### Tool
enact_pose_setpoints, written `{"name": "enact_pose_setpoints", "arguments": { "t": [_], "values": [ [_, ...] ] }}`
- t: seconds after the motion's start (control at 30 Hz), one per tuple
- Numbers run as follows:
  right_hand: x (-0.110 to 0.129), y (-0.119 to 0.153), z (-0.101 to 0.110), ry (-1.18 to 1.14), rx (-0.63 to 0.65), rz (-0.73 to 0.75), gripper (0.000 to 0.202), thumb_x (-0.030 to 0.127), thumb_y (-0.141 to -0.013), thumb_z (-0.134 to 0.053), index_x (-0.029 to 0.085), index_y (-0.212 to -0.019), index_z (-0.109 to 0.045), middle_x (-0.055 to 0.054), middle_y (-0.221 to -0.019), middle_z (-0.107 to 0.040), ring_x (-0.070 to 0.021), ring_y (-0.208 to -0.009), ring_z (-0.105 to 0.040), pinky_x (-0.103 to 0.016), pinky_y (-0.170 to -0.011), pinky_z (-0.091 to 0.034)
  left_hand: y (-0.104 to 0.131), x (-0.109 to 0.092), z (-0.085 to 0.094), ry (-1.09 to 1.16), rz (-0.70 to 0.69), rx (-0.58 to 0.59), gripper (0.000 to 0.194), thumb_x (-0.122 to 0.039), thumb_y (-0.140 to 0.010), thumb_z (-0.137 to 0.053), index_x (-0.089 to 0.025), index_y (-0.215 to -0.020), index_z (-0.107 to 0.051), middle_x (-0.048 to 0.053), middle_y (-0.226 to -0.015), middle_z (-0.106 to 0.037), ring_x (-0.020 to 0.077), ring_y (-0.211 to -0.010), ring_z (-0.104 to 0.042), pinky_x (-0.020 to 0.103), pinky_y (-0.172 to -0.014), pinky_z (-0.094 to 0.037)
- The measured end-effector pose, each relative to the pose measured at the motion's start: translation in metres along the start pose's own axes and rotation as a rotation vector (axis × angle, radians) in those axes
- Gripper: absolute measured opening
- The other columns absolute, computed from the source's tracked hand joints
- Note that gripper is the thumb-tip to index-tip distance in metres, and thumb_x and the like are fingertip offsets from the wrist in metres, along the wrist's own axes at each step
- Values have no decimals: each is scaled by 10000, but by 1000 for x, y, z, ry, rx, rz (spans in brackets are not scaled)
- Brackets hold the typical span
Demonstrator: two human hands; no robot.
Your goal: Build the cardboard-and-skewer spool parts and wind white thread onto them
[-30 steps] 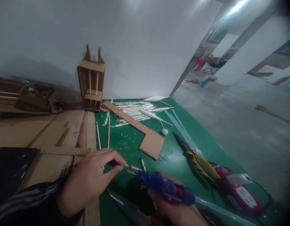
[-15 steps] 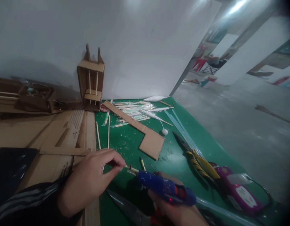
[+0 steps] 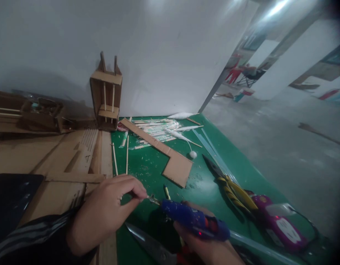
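My right hand is wrapped round a blue hot glue gun, whose red light is lit. Its nozzle points left, and a clear glue stick runs out of its back. Closed in a pinch, my left hand is just left of the nozzle. A small, thin, glossy piece shows between its fingertips and the nozzle, too small to name. Below the gun, partly hidden by my right hand, lies an open-ended blade of scissors. A small yellow-and-black item lies behind the nozzle.
An L-shaped cardboard piece lies on the green tabletop, before wrapped chopsticks. Yellow-handled pliers, clear glue sticks and a purple power strip are at right. A cardboard frame stands against the wall.
The pale piece by the nozzle shows shorter and glossier than before. Both hands and the glue gun have hardly moved.
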State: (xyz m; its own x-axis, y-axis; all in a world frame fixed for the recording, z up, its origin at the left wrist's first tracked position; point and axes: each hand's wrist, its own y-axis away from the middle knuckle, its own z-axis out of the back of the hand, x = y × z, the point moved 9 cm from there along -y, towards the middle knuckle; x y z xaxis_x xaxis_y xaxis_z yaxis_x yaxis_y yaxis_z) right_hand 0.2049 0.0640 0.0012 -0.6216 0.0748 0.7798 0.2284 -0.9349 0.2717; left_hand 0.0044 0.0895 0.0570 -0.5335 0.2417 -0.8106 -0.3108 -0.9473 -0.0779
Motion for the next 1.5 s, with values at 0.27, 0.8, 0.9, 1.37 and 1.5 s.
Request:
{"name": "enact_pose_setpoints", "arguments": {
  "t": [0.27,0.8,0.9,1.37,1.5],
  "values": [
    [1,3,4,-53,-24,-14,278,458,-802,-591,205,-697,-548,0,-662,-579,-161,-601,-535,-265,-547,-457,1,-4,2,18,-62,-21,220,-36,-798,-610,-247,-741,-631,-90,-882,-721,80,-854,-655,165,-796,-457],
    [10,1,6,-12,4,43,252,422,-861,-560,202,-739,-585,1,-673,-587,-161,-615,-550,-270,-559,-465,2,-4,4,80,-53,-15,216,-41,-800,-614,-249,-744,-637,-83,-881,-718,82,-855,-657,160,-794,-464],
    [8,2,7,-17,0,33,244,416,-864,-563,199,-764,-611,-10,-712,-622,-169,-641,-571,-274,-578,-481,2,-3,5,82,-54,-18,212,-47,-804,-610,-250,-747,-635,-80,-883,-716,84,-863,-655,164,-799,-464],
    [6,4,9,-83,-50,15,239,414,-822,-597,197,-730,-635,-22,-684,-635,-188,-639,-587,-286,-577,-495,0,6,3,167,77,10,102,-208,-853,-616,-241,-768,-663,-23,-880,-717,142,-864,-665,222,-785,-487],
    [6,3,11,-63,-48,23,254,434,-827,-589,191,-763,-627,-24,-733,-637,-192,-680,-588,-297,-616,-494,1,16,-2,300,139,40,83,-267,-847,-642,-229,-778,-667,-9,-861,-707,146,-844,-666,220,-762,-505]
  ]
}}
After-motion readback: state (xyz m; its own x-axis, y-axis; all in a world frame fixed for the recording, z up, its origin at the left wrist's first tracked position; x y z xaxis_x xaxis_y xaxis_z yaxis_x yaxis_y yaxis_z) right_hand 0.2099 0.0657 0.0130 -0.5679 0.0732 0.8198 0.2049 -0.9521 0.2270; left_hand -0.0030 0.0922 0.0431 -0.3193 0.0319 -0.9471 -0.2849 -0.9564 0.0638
